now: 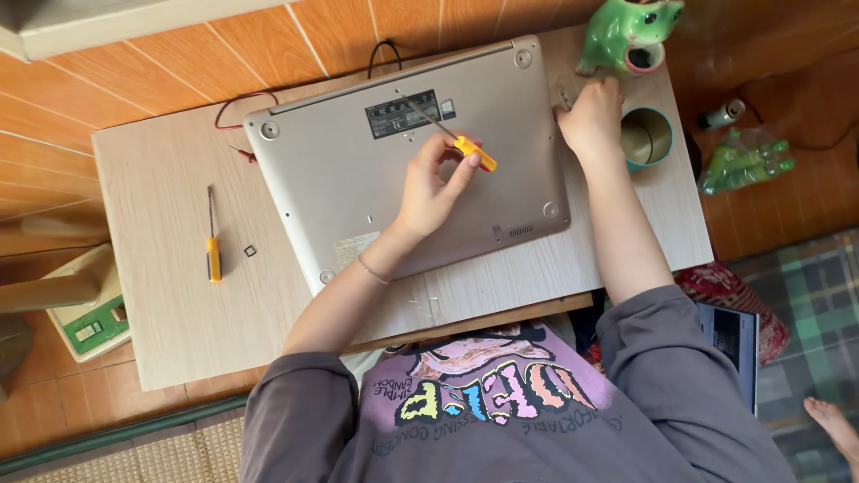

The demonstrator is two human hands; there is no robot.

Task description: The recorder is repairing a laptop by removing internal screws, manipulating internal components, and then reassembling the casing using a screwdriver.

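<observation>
Screwdriver [465, 146] pinched in left hand [429, 183] over laptop [358, 179], right hand [591, 116] curled at laptop's edge, mug [649, 136] just beside.

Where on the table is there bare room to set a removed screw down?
Bare wood lies on the table below the spare screwdriver, and above it left of the laptop. A strip runs along the front edge. The corner by the right hand, teal cup and green frog figure is crowded.
</observation>
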